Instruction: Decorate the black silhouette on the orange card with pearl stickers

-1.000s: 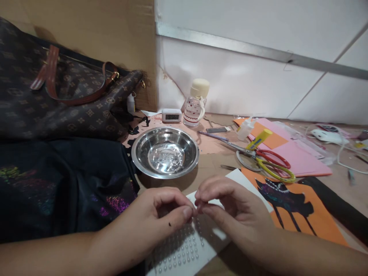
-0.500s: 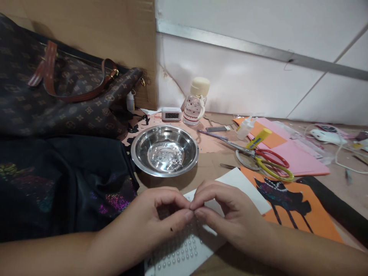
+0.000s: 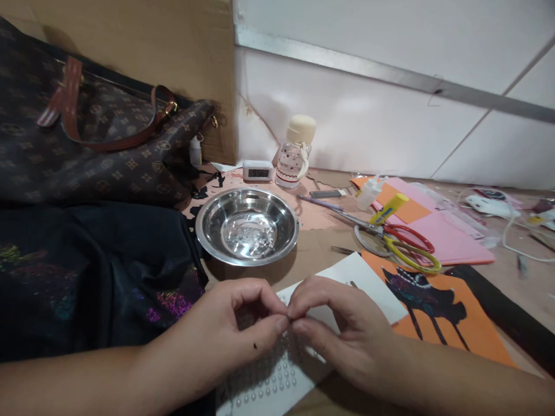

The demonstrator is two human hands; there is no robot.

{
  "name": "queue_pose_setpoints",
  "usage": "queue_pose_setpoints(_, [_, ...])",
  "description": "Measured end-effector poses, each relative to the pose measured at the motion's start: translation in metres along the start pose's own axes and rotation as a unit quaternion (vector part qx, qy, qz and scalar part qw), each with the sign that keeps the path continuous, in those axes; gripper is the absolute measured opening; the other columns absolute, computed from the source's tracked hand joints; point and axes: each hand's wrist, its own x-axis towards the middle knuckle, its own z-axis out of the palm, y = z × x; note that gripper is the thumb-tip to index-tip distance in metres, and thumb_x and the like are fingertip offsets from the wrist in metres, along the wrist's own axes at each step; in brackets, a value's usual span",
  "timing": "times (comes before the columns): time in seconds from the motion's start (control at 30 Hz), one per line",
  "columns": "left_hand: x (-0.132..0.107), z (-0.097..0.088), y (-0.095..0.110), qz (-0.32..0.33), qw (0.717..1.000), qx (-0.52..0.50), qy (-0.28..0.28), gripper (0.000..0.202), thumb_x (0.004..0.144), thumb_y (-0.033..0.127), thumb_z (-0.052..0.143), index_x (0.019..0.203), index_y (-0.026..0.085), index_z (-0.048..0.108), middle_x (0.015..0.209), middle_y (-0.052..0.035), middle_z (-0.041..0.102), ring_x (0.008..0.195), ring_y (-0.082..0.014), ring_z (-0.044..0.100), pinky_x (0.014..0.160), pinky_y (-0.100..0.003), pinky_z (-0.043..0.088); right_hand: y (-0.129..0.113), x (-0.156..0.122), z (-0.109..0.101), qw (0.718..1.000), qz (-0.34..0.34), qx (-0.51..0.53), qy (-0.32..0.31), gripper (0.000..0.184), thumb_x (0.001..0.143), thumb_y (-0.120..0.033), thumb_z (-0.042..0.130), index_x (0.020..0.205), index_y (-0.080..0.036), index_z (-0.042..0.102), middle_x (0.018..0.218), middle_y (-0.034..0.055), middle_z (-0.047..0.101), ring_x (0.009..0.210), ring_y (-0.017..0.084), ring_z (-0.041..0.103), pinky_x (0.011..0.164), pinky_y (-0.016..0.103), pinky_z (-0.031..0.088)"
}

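Though blurry, two hands [image 3: 214, 320] [image 3: 359, 323] apparently in contact

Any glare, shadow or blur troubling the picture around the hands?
Head view: glare flecks the bowl; shadow dims the pearl sheet beneath the left hand and right hand; fingertip detail is too soft to show anything pinched.

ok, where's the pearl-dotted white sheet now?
Head view, lower centre: the pearl-dotted white sheet lies beneath the left hand and right hand, nearer than the metal bowl, left of the black-decorated orange sheet.
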Motion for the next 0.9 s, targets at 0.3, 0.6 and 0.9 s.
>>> queue_pose_setpoints(0.3, [-0.0002,0.0018,-0.006,0.013,0.999,0.047,-0.001,0.009,0.083,0.025,0.066,0.079,0.018,0.067,0.079,0.0008,0.067,0.076,-0.0156,0.059,0.068,-0.024,0.046,-0.0033,-0.0019,0.0041,0.996,0.085,0.025,-0.021,0.01,0.09,-0.013,0.063,0.092,-0.022,0.066,0.085,-0.0009,0.074,0.075,0.011,0.068,0.068,0.019,0.052])
queue_pose_setpoints(0.6, [-0.002,-0.0026,-0.0012,0.042,0.998,0.038,-0.016,0.014,0.088,0.032,0.069,0.084,0.019,0.074,0.088,0.0005,0.073,0.086,-0.0171,0.065,0.078,-0.024,0.049,-0.0011,-0.0024,0.0039,0.987,0.139,0.078,-0.016,0.011,0.09,-0.013,0.063,0.091,-0.023,0.067,0.085,-0.0017,0.072,0.077,0.012,0.065,0.07,0.022,0.049])
queue_pose_setpoints(0.9, [-0.0023,0.0002,0.0024,0.056,0.996,0.066,0.0,0.011,0.088,0.023,0.062,0.078,0.02,0.067,0.079,0.0041,0.066,0.076,-0.0131,0.056,0.069,-0.022,0.043,0.0047,-0.0053,0.0086,0.946,0.216,0.24,-0.028,0.009,0.095,-0.021,0.067,0.102,-0.024,0.063,0.089,-0.0023,0.063,0.08,0.011,0.058,0.073,0.023,0.047])
